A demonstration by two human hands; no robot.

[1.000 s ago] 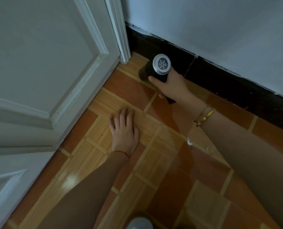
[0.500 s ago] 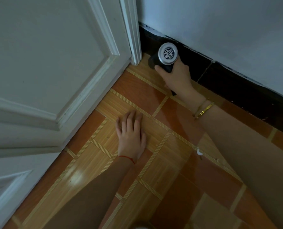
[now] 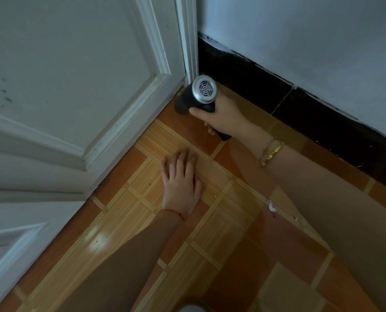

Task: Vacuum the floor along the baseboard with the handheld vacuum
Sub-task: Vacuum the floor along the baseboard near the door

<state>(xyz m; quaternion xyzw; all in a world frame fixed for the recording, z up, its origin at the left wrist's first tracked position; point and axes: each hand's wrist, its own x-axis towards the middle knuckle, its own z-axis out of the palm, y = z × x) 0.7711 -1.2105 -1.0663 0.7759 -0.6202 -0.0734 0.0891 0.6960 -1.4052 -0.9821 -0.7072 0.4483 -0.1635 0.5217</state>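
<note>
Right hand (image 3: 223,115) grips the black handheld vacuum with silver vent cap (image 3: 196,97), nozzle in the door corner by the black baseboard (image 3: 322,113); left hand (image 3: 182,179) flat on the tiled floor (image 3: 221,244). Crumbs remain: unfinished, I'd judge.

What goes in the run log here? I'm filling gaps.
right hand grips vacuum | nozzle at door-baseboard corner | left hand flat on floor
</note>
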